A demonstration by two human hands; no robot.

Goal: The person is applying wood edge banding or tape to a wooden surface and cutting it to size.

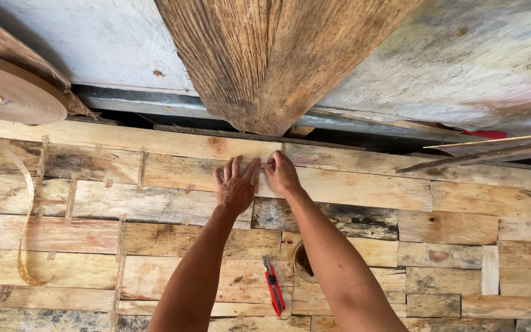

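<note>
- The left hand (235, 187) is lying flat on the veneer sheets (339, 184), fingers spread and pointing far, its thumb reaching right toward the seam (257, 178).
- The right hand (281, 174) is curling just beside it, fingertips pressed down at that same seam; whether it is pinching anything, I cannot tell.
- The seam is sitting right between the two hands, under their fingertips, near the far edge of the worktop (450, 289).
- A thin strip of tape (141, 169) is running across a joint well to the left of the hands, with more strips like it beyond.
- A red utility knife (273, 286) is lying near, between the two forearms, apart from both hands.
- A small round cup (301, 261) is sitting just right of the knife, partly hidden by the right forearm.
- A big brown tape roll (13, 92) is resting at far left, and a loose curling tail of tape (27, 209) is hanging down from it.
- A wide rough plank (271, 55) is looming over the far side, just beyond the hands.
</note>
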